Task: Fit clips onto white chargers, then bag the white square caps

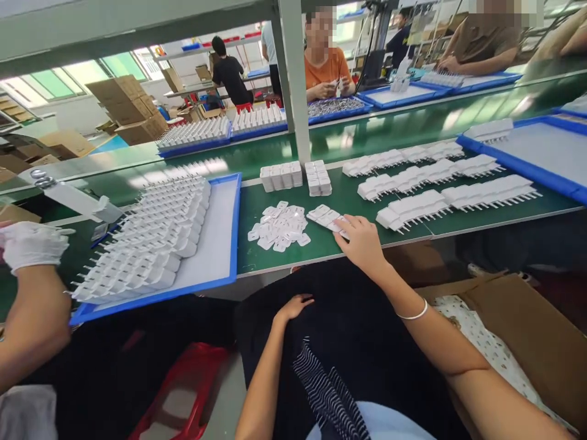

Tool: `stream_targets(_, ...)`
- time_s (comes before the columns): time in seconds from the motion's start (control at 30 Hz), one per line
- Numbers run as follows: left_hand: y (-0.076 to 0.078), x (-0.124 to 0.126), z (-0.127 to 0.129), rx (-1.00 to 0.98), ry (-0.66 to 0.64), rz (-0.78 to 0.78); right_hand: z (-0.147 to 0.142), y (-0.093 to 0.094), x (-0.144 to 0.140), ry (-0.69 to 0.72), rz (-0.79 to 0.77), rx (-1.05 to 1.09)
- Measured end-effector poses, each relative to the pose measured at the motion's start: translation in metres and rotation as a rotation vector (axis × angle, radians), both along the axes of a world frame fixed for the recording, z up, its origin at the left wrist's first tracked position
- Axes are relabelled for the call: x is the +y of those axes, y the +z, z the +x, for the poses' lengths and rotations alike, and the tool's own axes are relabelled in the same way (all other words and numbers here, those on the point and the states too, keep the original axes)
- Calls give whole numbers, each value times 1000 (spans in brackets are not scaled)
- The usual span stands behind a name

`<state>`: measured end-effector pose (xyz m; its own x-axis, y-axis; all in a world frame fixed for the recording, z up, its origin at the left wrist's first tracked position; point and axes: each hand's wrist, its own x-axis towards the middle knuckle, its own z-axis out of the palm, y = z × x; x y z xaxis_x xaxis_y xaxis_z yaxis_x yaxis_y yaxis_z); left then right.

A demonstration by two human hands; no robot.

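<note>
My right hand [362, 244] is at the table's near edge, its thumb and fingers closed around the right end of a short row of white plastic pieces [324, 215]. Just left of that row lies a loose pile of small flat white plastic plates [280, 226]. My left hand [294, 308] rests on my dark-clothed lap, fingers stretched out and holding nothing. Behind the pile stand two neat stacks of white plastic parts, one wider [281, 176] and one narrower [318, 178]. Rows of white pieces with metal pins [413, 208] lie to the right of my right hand.
On the left, a blue-rimmed tray [224, 256] holds many pinned white housings [151, 238]. A co-worker's gloved hand [34, 244] is beyond it. Another blue tray [550, 153] stands at right. A shelf post [296, 79] rises behind the stacks; an open carton [527, 330] sits below right.
</note>
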<state>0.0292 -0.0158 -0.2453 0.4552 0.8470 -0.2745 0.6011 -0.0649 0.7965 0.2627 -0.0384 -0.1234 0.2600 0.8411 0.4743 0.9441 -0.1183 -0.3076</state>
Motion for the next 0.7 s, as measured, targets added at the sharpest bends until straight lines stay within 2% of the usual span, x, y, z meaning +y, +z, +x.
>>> stream_targets(0.07, -15, -11, -4, 20, -65, -161, 1, 0, -1, 4, 6, 14)
stream_targets(0.13, -23, -22, -8, 7, -92, -281, 4, 0, -1, 15, 14, 30)
stream_targets(0.23, -15, -35, -11, -98, -88, -371, 8, 0, 1, 43, 22, 65)
stream_targets(0.3, 5, -42, -7, -220, -86, -401, 9, 2, 1, 63, 51, 119)
stream_targets(0.4, 51, -48, 8, -447, -99, -421, 3, 9, -9, 102, 160, 218)
stream_targets(0.47, 85, -51, 24, -721, -73, -415, -10, 12, -28, 137, 243, 267)
stream_targets(0.53, 112, -56, 41, -958, 19, -398, -30, 8, -55, 218, 289, 309)
stream_targets(0.6, 127, -64, 56, -1072, 181, -420, -52, -3, -86, 379, 273, 347)
stream_targets(0.7, 129, -78, 72, -1167, 459, -481, -73, -24, -121, 490, 171, 397)
